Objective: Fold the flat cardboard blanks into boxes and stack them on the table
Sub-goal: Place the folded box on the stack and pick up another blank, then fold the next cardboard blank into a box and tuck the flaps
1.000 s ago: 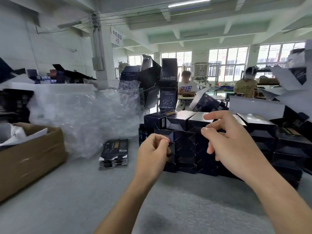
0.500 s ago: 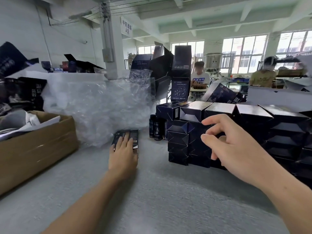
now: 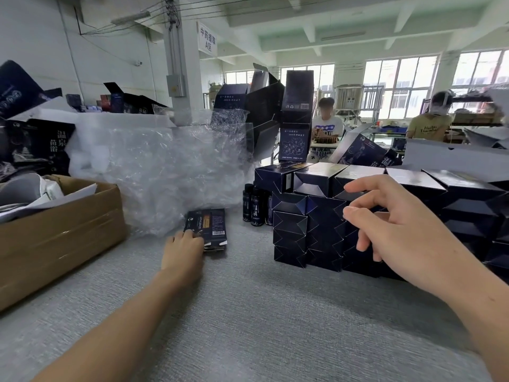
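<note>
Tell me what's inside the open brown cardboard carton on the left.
White and grey paper sheets stick out of the brown cardboard carton. Its near wall hides whatever lies deeper.

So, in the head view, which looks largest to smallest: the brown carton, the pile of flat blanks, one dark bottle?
1. brown carton
2. pile of flat blanks
3. dark bottle
The carton sits nearer the camera, which exaggerates it.

A brown carton [image 3: 55,230] sits at the left of the frame with white paper sheets [image 3: 41,194] in it. Crumpled clear plastic film [image 3: 165,172] is heaped at centre left. Small dark bottles [image 3: 254,208] stand just right of the film. Two seated people [image 3: 326,125] [image 3: 429,125] are at upper right, in front of windows [image 3: 399,78].
</note>
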